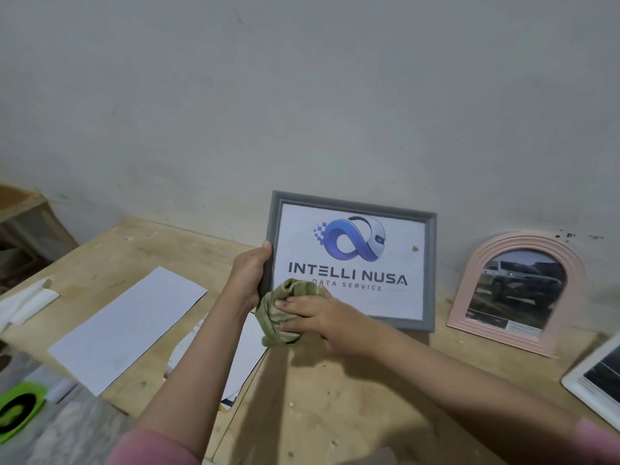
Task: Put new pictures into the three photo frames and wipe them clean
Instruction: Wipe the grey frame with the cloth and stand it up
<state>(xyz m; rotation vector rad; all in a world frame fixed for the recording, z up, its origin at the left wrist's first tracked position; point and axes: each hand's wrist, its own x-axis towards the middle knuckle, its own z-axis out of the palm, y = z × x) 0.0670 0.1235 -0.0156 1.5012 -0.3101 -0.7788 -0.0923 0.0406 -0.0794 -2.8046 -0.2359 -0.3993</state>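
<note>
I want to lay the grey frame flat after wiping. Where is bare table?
Bare wood lies in front of the grey frame, between the loose papers and the white frame. The left is crowded by the white sheet; the pink arched frame fills the right.

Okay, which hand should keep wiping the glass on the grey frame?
Right. The right hand already presses the green cloth on the grey frame, while the left hand grips its left edge, steadying it.

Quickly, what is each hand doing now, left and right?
Left hand: grips the left edge of the grey frame, holding it upright.
Right hand: open, fingers flat, pressing the green cloth on the frame's lower left corner.
</note>
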